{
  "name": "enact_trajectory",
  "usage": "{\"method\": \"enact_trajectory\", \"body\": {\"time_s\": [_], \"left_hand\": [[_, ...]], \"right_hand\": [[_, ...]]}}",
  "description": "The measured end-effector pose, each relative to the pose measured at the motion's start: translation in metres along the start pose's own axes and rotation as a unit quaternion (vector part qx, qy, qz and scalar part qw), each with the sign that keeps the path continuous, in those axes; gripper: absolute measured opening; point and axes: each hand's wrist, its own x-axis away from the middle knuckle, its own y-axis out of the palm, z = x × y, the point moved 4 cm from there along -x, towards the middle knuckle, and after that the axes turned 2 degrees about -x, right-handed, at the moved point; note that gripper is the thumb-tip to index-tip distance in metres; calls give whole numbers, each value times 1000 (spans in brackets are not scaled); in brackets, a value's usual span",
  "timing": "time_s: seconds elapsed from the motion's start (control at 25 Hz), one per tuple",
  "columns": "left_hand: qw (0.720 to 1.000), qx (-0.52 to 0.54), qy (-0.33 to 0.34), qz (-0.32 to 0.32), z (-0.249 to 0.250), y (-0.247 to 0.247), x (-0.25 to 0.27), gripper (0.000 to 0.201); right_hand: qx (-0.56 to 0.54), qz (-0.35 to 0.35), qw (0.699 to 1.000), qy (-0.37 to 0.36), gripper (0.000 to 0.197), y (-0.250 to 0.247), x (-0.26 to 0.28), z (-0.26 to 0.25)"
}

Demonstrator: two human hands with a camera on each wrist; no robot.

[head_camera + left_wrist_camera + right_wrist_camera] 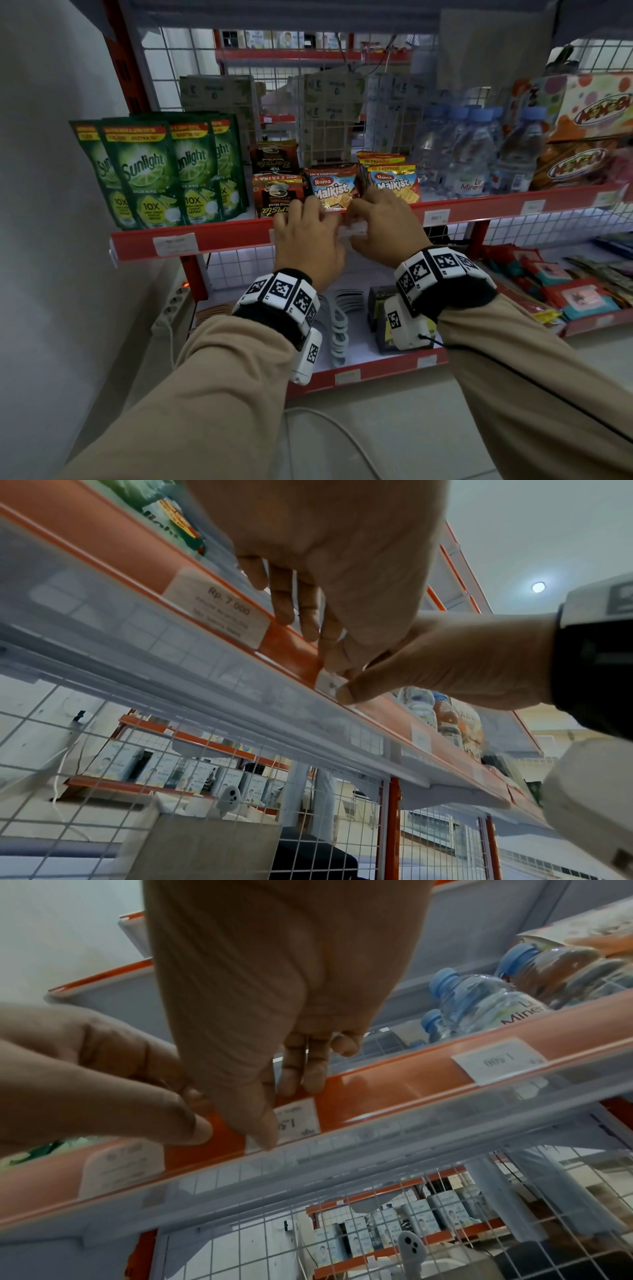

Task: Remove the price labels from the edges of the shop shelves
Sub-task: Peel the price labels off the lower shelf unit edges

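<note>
Now we are working the small white paper price label (pixel 297 1121) out of the red shelf edge strip (pixel 219 236); right hand (pixel 383 229) pinches it, left hand (pixel 305 236) fingers straight beside. Next: slide it free.

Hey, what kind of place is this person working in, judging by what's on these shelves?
Most likely a small grocery or convenience shop. Red shelf edges carry paper price labels, one reading Rp 7.000, and the shelf holds packaged goods for sale: Sunlight dish soap pouches, Malkist crackers and bottled water.
</note>
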Motion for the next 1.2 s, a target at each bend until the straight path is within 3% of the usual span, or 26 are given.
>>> {"method": "enact_trajectory", "body": {"time_s": [0.12, 0.24, 0.32, 0.44, 0.52, 0.64, 0.8, 0.92, 0.96, 1.04, 1.12, 1.2], "left_hand": [[1000, 9, -9, -14, -2, 2, 0, 30], [1000, 16, -17, -5, 0, 2, 2, 29], [1000, 19, -21, 0, 0, 2, 1, 29], [999, 33, -32, 12, -4, 1, -4, 28], [997, 55, -39, 22, -5, 0, -5, 25], [997, 64, -33, 25, -6, 2, -2, 30], [994, 95, -43, 37, -8, 3, -1, 42], [988, 132, -71, 42, -10, 3, -4, 35], [987, 136, -76, 43, -11, 4, -5, 29], [987, 133, -81, 46, -12, 5, -5, 20], [988, 123, -82, 49, -11, 6, -5, 19], [988, 118, -79, 54, -10, 4, -4, 19]], "right_hand": [[-21, 16, 1000, 8, 27, -1, -2, 2], [12, -20, 1000, 4, 27, 0, -8, 3], [-69, -17, 997, 28, 22, -4, -11, 6], [-159, 49, 984, 59, 9, -10, -12, 10], [-257, 91, 958, 86, 10, -15, -10, 10], [-378, 103, 911, 131, 27, -15, -6, 9], [-477, 59, 861, 166, 28, -10, 0, 7], [-552, 18, 819, 153, 21, -6, 3, 2], [-542, 11, 828, 144, 19, -6, 4, 0], [-469, 11, 874, 125, 14, -7, 4, -1], [-368, 23, 924, 102, 13, -10, 4, 3], [-299, 48, 949, 83, 13, -14, 3, 6]]}}
